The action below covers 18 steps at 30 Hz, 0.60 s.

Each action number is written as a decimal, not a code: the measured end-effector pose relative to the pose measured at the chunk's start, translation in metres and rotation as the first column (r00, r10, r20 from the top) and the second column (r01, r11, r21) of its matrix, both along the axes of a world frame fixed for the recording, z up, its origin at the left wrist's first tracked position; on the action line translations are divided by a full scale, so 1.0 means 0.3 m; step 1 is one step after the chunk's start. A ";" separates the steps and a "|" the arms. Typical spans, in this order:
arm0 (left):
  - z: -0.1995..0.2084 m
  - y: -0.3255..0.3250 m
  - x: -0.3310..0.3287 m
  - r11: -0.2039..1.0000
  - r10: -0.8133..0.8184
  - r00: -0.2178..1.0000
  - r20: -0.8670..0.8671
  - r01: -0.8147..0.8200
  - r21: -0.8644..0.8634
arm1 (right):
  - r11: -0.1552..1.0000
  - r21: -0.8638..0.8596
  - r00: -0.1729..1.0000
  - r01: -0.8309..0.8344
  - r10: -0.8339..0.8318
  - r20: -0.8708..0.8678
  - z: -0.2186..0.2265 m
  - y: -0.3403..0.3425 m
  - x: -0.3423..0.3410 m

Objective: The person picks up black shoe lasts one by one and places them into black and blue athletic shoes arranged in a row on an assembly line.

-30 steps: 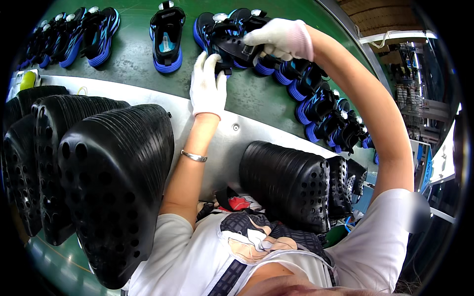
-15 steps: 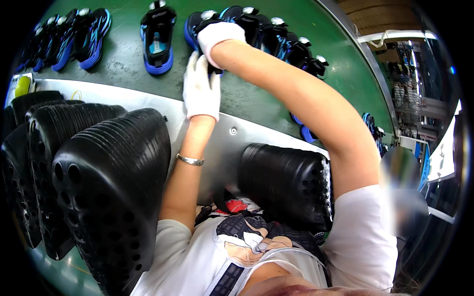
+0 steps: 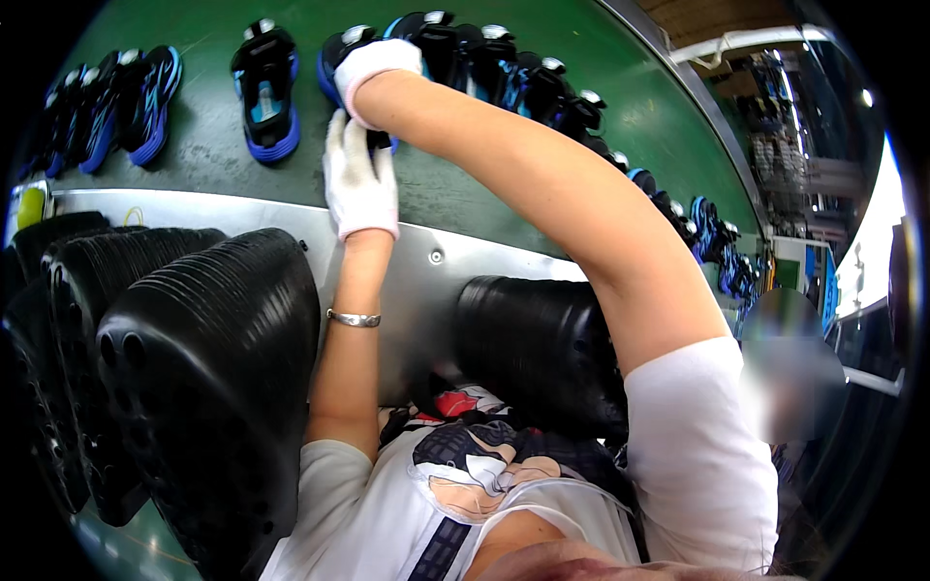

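Observation:
Both of my hands wear white gloves and are at a black and blue sports shoe (image 3: 334,63) on the green work surface. My left hand (image 3: 360,189) is at the heel end, its long fingers stretched along the shoe's side and dark shoe material between them and the thumb. Reaching across from the right, my right hand (image 3: 380,73) curls over the shoe's upper; its fingertips and much of the shoe are hidden beneath the glove. A single matching shoe (image 3: 266,97) stands just left of my hands.
More such shoes stand in a row at left (image 3: 145,107) and in a line curving away right (image 3: 494,63). Stacked black perforated moulded pieces rise at left (image 3: 208,339) and near my body (image 3: 533,339). A metal edge (image 3: 436,237) borders the green surface (image 3: 484,184).
The shoes have shifted left against the metal edge, and both hands have moved left with the one they touch. The view has turned slightly; more shoes show at far right.

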<state>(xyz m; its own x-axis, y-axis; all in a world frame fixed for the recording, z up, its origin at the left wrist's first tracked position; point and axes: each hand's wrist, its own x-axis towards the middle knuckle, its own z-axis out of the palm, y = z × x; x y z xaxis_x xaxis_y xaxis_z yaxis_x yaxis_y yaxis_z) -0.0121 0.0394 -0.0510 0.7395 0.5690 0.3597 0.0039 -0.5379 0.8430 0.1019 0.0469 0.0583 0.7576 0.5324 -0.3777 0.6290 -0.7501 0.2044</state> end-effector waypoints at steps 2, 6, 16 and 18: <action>-0.018 0.002 0.001 1.000 0.007 0.999 0.039 -0.007 -0.012 | 1.000 -0.030 1.000 0.001 -0.002 -0.024 0.029 -0.009 -0.018; -0.016 0.001 -0.003 0.999 0.030 0.999 0.025 -0.031 0.011 | 0.990 -0.092 0.993 -0.109 0.104 -0.051 0.086 -0.024 -0.054; -0.024 0.018 0.009 0.995 0.004 0.997 0.072 -0.011 0.103 | 0.990 0.141 0.991 0.015 0.005 -0.137 0.180 -0.174 0.059; 0.004 0.001 0.012 0.992 0.030 0.996 0.085 -0.040 0.120 | 0.952 0.276 0.985 -0.134 0.159 -0.073 0.145 -0.360 0.173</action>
